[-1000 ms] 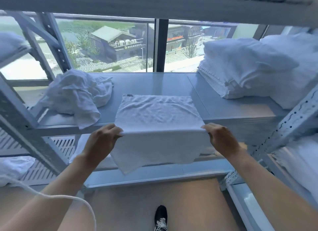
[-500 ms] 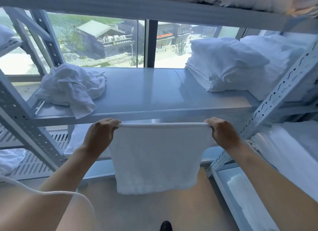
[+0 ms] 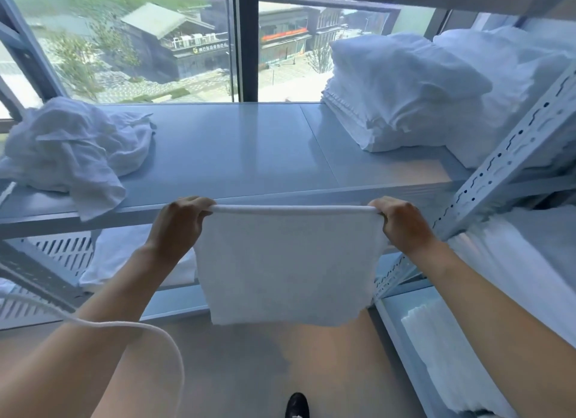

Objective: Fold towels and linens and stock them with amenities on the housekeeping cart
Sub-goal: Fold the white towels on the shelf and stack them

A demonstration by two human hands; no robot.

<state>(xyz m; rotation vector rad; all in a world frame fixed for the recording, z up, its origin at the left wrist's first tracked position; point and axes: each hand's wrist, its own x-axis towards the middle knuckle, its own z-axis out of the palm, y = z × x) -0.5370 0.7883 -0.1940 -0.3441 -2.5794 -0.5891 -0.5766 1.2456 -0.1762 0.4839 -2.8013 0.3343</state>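
A white towel (image 3: 286,268), folded double, hangs in the air just in front of the grey shelf (image 3: 237,156). My left hand (image 3: 177,224) grips its upper left corner and my right hand (image 3: 402,223) grips its upper right corner, with the folded top edge stretched straight between them. The towel's lower edge hangs below the shelf's front rim, over the floor.
A crumpled pile of white linen (image 3: 71,149) lies at the shelf's left end. Stacked folded white towels (image 3: 402,87) fill the right end. A perforated upright (image 3: 511,156) stands at the right, with more white linen (image 3: 511,271) on the side rack. A white cable (image 3: 131,327) crosses my left arm.
The towel has come off the shelf, where it lay half spread, and now hangs free from both hands in front of the rim. Both hands keep their grip on its corners.
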